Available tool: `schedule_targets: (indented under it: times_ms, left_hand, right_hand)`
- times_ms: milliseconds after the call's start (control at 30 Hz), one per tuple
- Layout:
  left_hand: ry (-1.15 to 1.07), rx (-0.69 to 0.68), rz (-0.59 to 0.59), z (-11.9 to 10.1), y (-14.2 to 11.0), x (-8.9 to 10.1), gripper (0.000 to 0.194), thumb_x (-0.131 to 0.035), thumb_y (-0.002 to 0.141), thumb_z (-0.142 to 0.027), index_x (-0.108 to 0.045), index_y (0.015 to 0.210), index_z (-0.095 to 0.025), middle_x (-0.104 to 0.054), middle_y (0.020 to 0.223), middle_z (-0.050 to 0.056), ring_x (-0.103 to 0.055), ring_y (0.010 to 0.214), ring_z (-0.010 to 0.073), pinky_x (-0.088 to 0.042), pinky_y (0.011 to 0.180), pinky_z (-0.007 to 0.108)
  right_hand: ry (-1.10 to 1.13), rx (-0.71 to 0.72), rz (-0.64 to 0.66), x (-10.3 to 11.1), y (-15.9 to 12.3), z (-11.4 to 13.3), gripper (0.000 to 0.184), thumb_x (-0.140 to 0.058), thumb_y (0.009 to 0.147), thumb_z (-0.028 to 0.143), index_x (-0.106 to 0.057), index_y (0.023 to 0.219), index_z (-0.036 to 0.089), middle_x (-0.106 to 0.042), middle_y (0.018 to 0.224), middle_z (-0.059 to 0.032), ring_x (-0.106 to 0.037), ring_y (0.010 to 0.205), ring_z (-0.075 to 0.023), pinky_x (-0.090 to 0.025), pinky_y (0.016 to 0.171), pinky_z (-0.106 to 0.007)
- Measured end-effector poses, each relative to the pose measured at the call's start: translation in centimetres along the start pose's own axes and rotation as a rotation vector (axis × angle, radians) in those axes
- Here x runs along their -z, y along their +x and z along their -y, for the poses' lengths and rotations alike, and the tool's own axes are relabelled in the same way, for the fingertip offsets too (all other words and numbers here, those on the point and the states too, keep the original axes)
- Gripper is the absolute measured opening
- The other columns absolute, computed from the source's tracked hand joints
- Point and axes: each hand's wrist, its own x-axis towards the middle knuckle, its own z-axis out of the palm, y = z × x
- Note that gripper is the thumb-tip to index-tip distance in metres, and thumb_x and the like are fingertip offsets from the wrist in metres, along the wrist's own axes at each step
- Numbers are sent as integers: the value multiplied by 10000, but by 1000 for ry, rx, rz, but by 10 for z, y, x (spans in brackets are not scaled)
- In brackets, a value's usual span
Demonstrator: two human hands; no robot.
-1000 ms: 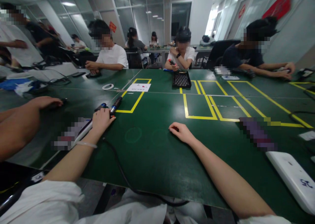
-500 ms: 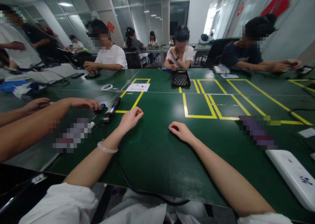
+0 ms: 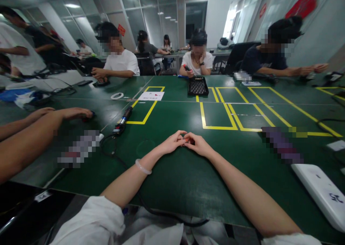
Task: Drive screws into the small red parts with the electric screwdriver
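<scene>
Fingertips together, my left hand (image 3: 172, 143) and my right hand (image 3: 199, 145) meet above the green table (image 3: 185, 180). Both are closed, with fingers curled. A hint of orange shows where they touch, too small and covered to tell whether it is an object or part of a finger. To the left of my hands lies a black and silver cylindrical tool (image 3: 124, 118) with a cable (image 3: 113, 153), apart from them. A pale bangle (image 3: 143, 167) circles my left wrist.
A co-worker's hand (image 3: 79, 112) rests on a small dark object at the left. Across the table, a person holds a red and black tool (image 3: 187, 68) by a black tray (image 3: 198, 86). A paper sheet (image 3: 151, 95), yellow tape outlines and a white power bank-like box (image 3: 319, 194) lie around.
My left hand has moved right, from near the cylindrical tool to my right hand, which stayed in place. The co-worker's hand slid left with the small dark object.
</scene>
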Motion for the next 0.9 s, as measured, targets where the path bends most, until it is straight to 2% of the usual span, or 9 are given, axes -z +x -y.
schedule_targets:
  times_ms: [167,333,500,633,800,900]
  left_hand:
    - [-75,1,-47,2,-1,1,335,-596,855,-344,-491,1107,-149,-630,834,15,-593,792,127,-448,761,274]
    - [-30,-24,-84,3,-3,1,270,-646,803,-326,-544,977,-145,-630,917,40,-594,799,126,-458,747,267]
    - [24,-25,-116,0,-4,3,240,-616,821,-320,-566,983,-150,-643,940,47,-607,833,139,-466,784,287]
    - [-21,-12,-118,2,-2,4,241,-632,807,-299,-566,975,-141,-644,912,52,-609,818,137,-468,789,293]
    - [-114,-38,-78,8,-1,4,259,-591,855,-331,-527,1010,-133,-651,855,56,-621,788,137,-478,795,308]
    - [-67,-53,-72,7,-2,1,275,-524,901,-369,-509,1057,-144,-661,868,58,-624,793,136,-480,793,303]
  right_hand:
    - [28,-46,-46,0,0,-3,156,-590,857,307,-566,946,181,-606,746,10,-545,644,-119,-433,619,-233]
    - [17,-66,-116,1,-1,-4,177,-593,855,339,-581,912,172,-583,714,13,-532,624,-117,-415,597,-229]
    - [18,-54,-100,1,0,-6,180,-603,847,320,-587,950,174,-591,728,14,-535,632,-116,-419,607,-230]
    - [-22,-24,-116,1,0,-8,192,-612,842,289,-602,995,173,-604,783,0,-526,650,-116,-412,611,-229]
    - [-47,-46,-120,1,1,-8,177,-569,882,324,-633,928,166,-621,766,-11,-520,647,-121,-398,610,-230]
    - [-40,-75,-114,2,1,-6,212,-541,900,348,-631,874,158,-625,737,-9,-512,627,-119,-380,600,-229]
